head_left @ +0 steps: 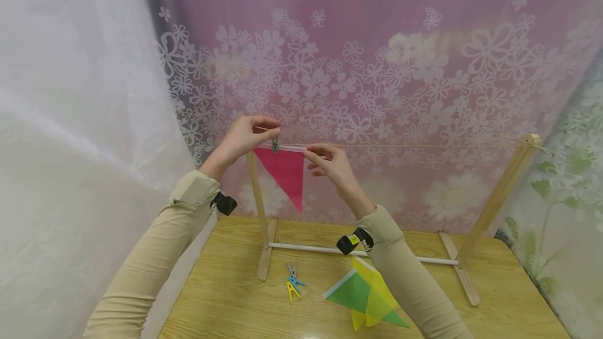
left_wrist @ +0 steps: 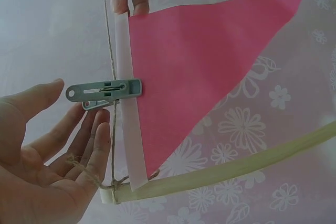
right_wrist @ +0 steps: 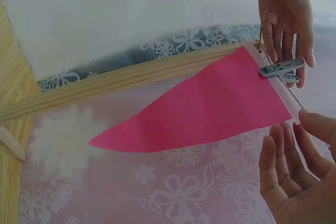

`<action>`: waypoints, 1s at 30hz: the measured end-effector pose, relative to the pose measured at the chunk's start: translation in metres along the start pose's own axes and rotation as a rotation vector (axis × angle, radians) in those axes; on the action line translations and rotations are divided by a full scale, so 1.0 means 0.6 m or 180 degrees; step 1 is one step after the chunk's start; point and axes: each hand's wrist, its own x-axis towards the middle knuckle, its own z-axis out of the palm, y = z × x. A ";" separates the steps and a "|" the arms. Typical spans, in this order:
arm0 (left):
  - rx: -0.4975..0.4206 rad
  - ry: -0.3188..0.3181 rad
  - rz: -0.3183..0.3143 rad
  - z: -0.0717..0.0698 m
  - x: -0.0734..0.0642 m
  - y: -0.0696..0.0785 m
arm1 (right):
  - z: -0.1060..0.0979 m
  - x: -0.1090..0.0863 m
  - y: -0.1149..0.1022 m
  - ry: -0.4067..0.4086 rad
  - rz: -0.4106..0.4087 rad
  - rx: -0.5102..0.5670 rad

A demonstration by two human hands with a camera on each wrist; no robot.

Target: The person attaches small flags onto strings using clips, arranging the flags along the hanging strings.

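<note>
A pink triangular pennant (head_left: 288, 171) with a white top band hangs at a thin string (head_left: 400, 145), its point downward. One grey clothespin (left_wrist: 105, 91) grips the band together with the string, near the left post. Beside the clothespin's handle end is my left hand (head_left: 247, 137); thumb and fingers stand apart around it in the left wrist view (left_wrist: 58, 145). My right hand (head_left: 336, 169) pinches the band's right corner between thumb and forefinger, the other fingers loosely bent, as the right wrist view of that hand (right_wrist: 302, 177) shows.
A wooden stand has a left post (head_left: 256, 192), a right post (head_left: 499, 198) and a white bottom bar (head_left: 306, 248). On the wooden table (head_left: 226, 297) lie grey, blue and yellow clothespins (head_left: 293, 291), with green and yellow pennants (head_left: 350, 292) under my right forearm. A flowered curtain (head_left: 330, 67) hangs behind.
</note>
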 end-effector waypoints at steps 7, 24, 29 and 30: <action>-0.0045 0.0145 0.0054 0.001 0.003 -0.006 | -0.006 -0.003 0.008 0.0017 -0.0034 -0.0046; -0.0656 0.1449 0.1032 0.019 -0.026 -0.020 | -0.037 -0.042 0.030 0.0114 -0.0111 -0.0183; -0.0802 0.1640 0.1039 0.040 -0.056 -0.019 | -0.047 -0.058 0.041 0.0150 -0.0286 -0.0248; -0.0818 0.1665 0.1040 0.045 -0.065 -0.015 | -0.048 -0.061 0.044 0.0162 -0.0326 -0.0255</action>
